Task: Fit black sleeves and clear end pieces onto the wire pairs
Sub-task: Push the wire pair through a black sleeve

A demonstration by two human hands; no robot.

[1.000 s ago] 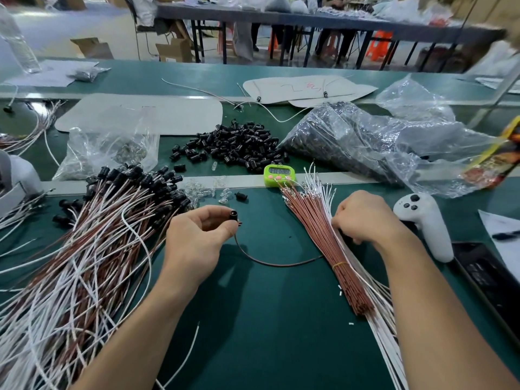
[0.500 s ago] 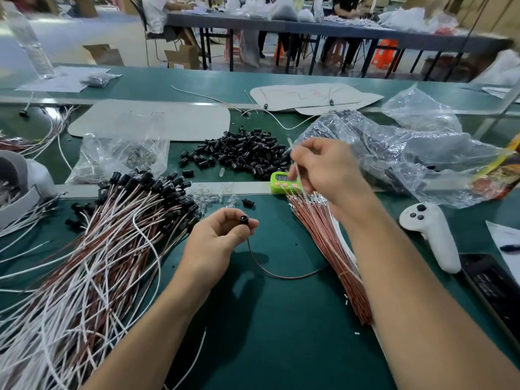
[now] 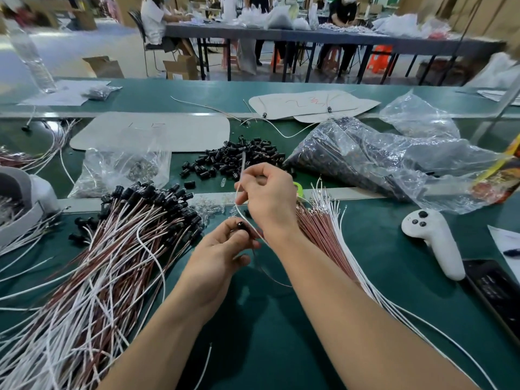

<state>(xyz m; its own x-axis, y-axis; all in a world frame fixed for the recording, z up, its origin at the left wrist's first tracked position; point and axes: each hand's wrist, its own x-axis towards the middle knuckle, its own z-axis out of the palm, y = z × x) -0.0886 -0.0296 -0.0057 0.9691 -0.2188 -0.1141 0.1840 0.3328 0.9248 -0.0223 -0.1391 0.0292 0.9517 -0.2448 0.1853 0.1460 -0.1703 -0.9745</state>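
The right hand (image 3: 267,198) has moved left, away from the wire bundle (image 3: 318,229), and is now just above the left hand (image 3: 216,251). It pinches a white wire (image 3: 242,167) that points up. The left hand still grips the black sleeve (image 3: 241,225) with curled fingers, over the near middle of the green desk (image 3: 281,333). A brown wire (image 3: 274,281) hangs from the sleeve.

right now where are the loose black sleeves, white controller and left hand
loose black sleeves (image 3: 225,161): head view, middle of the pile
white controller (image 3: 433,238): head view, middle of its body
left hand (image 3: 216,257): head view, back of the hand
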